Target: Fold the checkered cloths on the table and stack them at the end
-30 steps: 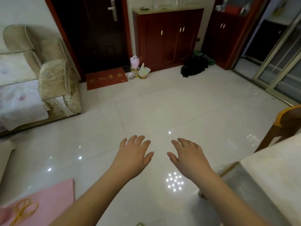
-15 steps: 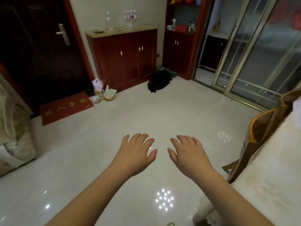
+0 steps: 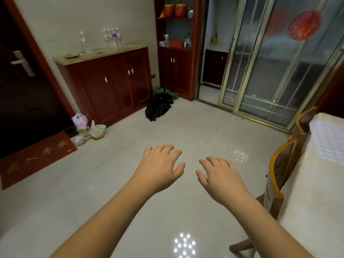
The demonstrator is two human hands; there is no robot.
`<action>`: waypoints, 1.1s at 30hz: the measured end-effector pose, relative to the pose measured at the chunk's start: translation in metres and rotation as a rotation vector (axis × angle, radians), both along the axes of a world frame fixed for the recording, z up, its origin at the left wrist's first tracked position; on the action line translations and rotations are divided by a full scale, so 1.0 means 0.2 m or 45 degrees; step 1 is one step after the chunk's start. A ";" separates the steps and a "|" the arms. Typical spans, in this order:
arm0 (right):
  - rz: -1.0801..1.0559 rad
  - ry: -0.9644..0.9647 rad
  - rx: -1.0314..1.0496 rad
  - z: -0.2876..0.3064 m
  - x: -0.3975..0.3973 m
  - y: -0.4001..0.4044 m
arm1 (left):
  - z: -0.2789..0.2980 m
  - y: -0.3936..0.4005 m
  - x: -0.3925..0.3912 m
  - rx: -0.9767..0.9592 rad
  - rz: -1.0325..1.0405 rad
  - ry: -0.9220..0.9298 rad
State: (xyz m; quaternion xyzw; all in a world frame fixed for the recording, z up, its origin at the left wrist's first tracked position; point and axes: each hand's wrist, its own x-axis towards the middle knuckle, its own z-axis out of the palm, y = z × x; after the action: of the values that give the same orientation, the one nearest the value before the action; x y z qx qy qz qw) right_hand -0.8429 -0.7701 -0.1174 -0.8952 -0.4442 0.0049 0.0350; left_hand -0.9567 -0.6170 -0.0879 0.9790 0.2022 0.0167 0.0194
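Observation:
A white cloth with a blue check (image 3: 328, 140) lies on the pale table (image 3: 314, 202) at the right edge of the view, partly cut off by the frame. My left hand (image 3: 160, 168) and my right hand (image 3: 221, 175) are stretched out side by side over the floor, palms down, fingers spread and relaxed, holding nothing. Both hands are well left of the table and touch nothing.
Wooden chairs (image 3: 283, 172) with orange backs stand against the table's left side. A black bag (image 3: 158, 108) lies on the tiled floor near the red cabinet (image 3: 111, 82). Plastic bags (image 3: 87, 129) and a red doormat (image 3: 35, 157) lie by the dark door. Sliding glass doors (image 3: 270, 62) fill the back right.
The view has swung to the right: the sofa and pink mat have left the frame, and the table, chairs, checked cloth and glass doors have come in. Both hands stay spread and empty.

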 end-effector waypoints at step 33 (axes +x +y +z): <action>-0.615 0.152 -0.088 -0.10 1.48 0.64 | -0.25 0.76 1.87 -0.115 -0.662 0.092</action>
State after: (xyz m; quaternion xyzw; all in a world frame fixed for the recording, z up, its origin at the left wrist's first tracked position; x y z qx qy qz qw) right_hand -0.5471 -0.6421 -0.1375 -0.9742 -0.2142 0.0644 0.0306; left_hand -0.5826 -0.4659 -0.1389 0.9962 -0.0548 -0.0328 0.0595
